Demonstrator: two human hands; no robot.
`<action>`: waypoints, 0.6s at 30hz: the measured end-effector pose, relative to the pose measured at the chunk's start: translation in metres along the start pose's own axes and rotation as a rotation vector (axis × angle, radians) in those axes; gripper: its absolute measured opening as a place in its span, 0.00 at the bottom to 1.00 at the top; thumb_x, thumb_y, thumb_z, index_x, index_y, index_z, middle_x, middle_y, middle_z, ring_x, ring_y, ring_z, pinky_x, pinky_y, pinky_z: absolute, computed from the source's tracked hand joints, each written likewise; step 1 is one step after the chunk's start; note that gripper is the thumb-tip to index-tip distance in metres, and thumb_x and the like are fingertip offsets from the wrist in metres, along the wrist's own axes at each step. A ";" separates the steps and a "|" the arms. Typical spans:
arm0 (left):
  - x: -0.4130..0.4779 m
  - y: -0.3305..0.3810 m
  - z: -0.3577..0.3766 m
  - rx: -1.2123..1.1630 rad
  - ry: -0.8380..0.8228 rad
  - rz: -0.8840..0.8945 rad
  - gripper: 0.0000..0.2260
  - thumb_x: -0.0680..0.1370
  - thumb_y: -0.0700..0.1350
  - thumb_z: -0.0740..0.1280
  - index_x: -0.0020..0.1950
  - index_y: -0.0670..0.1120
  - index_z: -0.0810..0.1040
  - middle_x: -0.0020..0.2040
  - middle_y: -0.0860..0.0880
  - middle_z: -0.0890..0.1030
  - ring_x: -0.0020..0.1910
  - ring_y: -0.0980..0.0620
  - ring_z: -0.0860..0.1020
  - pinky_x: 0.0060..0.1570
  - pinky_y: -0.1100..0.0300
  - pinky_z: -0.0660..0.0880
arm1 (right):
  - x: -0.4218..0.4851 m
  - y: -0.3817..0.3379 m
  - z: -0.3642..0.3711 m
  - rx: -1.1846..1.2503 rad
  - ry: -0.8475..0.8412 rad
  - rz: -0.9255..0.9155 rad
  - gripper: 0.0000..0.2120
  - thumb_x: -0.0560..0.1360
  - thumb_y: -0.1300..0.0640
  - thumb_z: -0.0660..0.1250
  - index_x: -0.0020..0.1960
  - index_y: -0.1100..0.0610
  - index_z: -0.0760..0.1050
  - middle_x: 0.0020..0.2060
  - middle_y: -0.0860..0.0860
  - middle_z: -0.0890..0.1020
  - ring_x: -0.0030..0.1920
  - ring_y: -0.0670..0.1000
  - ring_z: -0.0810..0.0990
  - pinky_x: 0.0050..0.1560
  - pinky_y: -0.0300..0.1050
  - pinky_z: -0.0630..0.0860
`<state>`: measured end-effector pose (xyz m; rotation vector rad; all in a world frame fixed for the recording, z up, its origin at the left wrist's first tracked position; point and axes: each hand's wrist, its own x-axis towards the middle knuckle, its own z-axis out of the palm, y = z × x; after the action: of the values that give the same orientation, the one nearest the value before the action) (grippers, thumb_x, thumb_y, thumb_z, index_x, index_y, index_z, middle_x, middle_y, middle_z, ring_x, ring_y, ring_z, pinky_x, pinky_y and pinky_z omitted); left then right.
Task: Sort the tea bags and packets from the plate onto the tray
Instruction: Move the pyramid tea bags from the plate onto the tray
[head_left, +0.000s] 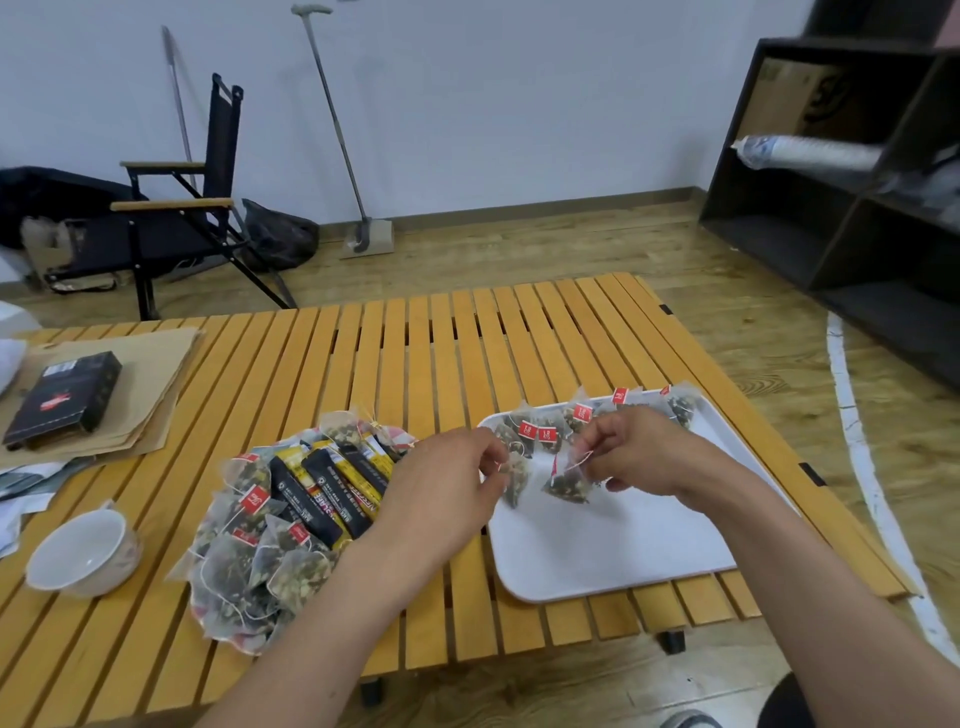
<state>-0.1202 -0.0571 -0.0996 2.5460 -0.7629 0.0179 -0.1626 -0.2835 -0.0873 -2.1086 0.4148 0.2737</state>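
Observation:
A plate (244, 636) on the slatted table is heaped with clear pyramid tea bags (270, 566) and black-and-yellow stick packets (332, 493). To its right lies a white tray (597, 551) with a row of tea bags (545, 428) along its far edge. My left hand (441, 488) pinches one tea bag (514, 480) by its string at the tray's left edge. My right hand (639, 452) pinches another tea bag (569, 483) by its string, just above the tray. The two bags hang side by side.
A white bowl (83, 553) stands at the left front of the table (415, 353). A black box (65, 397) lies on brown paper bags (150, 374) at the far left. Beyond the table are a folding chair (176, 208) and a dark shelf unit (852, 197).

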 end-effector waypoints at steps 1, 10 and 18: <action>-0.001 0.001 0.003 0.064 0.003 0.021 0.09 0.79 0.51 0.69 0.59 0.56 0.79 0.53 0.58 0.81 0.48 0.57 0.79 0.45 0.59 0.77 | 0.003 0.002 0.001 -0.023 0.037 0.007 0.10 0.72 0.72 0.72 0.45 0.58 0.83 0.43 0.57 0.88 0.41 0.50 0.83 0.42 0.44 0.78; 0.005 0.004 0.022 0.175 0.022 0.067 0.20 0.79 0.53 0.69 0.71 0.55 0.72 0.65 0.53 0.75 0.64 0.52 0.74 0.52 0.58 0.73 | 0.009 0.009 -0.002 -0.299 0.285 0.076 0.09 0.70 0.60 0.77 0.39 0.48 0.80 0.39 0.47 0.85 0.43 0.51 0.84 0.48 0.51 0.84; 0.011 -0.001 0.028 0.203 -0.036 0.087 0.23 0.81 0.50 0.67 0.76 0.57 0.69 0.65 0.51 0.75 0.62 0.48 0.76 0.51 0.54 0.75 | 0.008 0.000 0.021 -0.505 0.081 0.152 0.30 0.66 0.43 0.80 0.62 0.56 0.78 0.52 0.52 0.85 0.52 0.53 0.83 0.53 0.49 0.82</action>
<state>-0.1137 -0.0743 -0.1235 2.7074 -0.9285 0.0823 -0.1564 -0.2675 -0.1014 -2.5918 0.6040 0.4165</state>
